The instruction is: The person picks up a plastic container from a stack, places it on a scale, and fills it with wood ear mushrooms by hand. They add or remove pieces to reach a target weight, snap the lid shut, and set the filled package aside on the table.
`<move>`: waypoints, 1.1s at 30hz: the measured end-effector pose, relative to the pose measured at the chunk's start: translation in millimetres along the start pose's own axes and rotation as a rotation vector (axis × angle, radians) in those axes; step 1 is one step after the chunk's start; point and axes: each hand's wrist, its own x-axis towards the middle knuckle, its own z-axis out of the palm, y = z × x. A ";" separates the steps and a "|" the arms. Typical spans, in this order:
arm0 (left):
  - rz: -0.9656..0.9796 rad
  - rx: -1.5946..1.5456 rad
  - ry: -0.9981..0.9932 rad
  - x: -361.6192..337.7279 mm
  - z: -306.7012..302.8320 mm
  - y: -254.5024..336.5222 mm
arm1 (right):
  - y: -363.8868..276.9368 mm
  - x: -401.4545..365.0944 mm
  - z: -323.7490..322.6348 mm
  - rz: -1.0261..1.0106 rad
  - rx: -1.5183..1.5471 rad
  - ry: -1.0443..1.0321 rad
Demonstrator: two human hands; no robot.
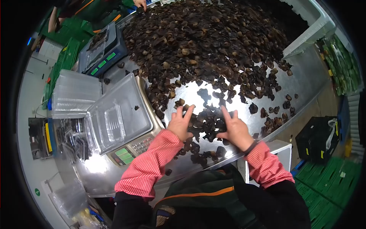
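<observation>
Over the metal table (309, 82), the left hand (178, 125) and right hand (237, 132) stand apart, fingers spread, flanking the loose dark pieces (209, 117) lying on it between them, seemingly to keep these gathered, while the scale (142, 145) sits to the left, apparently for easy reach.

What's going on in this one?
Someone's left hand and right hand are open on either side of a small cluster of dark mushroom-like pieces on a metal table. A much larger heap lies beyond. To the left, a clear plastic container sits on a weighing scale, near a stack of clear trays.
</observation>
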 end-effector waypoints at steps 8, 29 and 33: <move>0.011 -0.531 0.237 14.4 56.5 12.7 | -21.5 44.4 39.8 0.023 0.811 -0.103; -0.235 -0.486 0.868 -157.8 -128.9 -188.7 | -357.6 133.4 17.9 -0.665 0.567 -0.162; -0.240 -0.470 0.803 -172.6 -134.3 -180.9 | -362.1 114.7 6.9 -0.743 0.414 -0.094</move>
